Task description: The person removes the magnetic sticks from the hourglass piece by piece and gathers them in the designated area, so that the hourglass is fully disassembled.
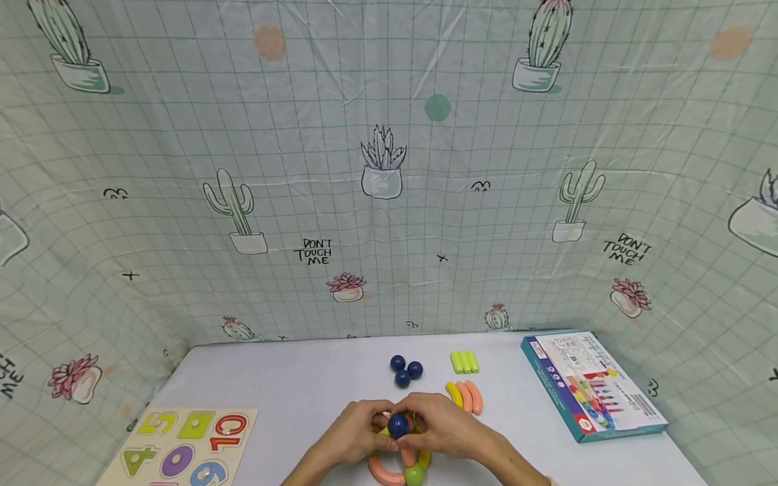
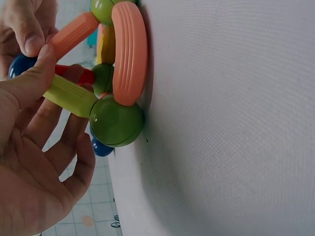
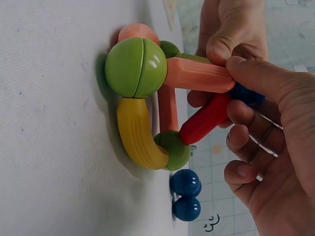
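A small frame of magnetic rods and balls stands on the white table at the bottom centre. Its base has green balls, a yellow curved piece and an orange curved piece. Lime, red and orange rods rise to a dark blue ball at the top. My left hand pinches the lime rod near the top with its thumb. My right hand pinches the orange rod's upper end beside the blue ball.
Behind the frame lie three loose blue balls, lime straight rods and yellow and orange curved pieces. A toy box lies at the right, a number puzzle board at the left. Cactus-print cloth walls the table in.
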The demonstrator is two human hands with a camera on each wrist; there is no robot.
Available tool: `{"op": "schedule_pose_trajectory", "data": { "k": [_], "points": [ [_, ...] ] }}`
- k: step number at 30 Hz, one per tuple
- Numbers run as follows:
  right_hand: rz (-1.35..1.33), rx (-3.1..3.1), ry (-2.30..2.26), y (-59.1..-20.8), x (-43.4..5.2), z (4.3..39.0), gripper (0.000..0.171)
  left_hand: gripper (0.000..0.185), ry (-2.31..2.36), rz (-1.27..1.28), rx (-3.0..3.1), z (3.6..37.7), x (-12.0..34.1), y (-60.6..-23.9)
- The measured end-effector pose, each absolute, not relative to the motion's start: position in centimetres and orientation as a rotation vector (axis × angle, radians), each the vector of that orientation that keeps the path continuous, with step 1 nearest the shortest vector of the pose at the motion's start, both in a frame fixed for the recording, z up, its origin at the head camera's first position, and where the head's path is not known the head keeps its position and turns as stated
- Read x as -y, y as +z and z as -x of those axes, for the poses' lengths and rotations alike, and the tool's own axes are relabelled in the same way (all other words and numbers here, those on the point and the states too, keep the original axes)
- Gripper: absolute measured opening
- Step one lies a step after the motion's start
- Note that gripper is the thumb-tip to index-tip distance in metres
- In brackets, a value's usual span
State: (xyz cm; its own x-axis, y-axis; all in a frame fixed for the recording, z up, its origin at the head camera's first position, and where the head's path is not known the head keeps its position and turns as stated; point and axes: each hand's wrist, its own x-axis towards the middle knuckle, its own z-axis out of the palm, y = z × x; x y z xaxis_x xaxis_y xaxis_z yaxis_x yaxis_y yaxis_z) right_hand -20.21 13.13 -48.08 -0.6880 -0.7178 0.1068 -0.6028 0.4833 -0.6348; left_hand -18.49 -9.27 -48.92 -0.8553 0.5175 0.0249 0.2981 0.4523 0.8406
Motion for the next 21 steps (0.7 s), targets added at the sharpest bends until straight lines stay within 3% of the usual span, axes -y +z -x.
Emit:
{"op": "schedule_pose_trajectory", "data": {
  "k": [21],
  "points": [
    [1.149, -2.594, -0.959, -48.14, -12.99, 20.02, 0.036, 0.038, 1.357, -0.671, -2.462, 18.49, 9.23, -48.95]
  ]
}}
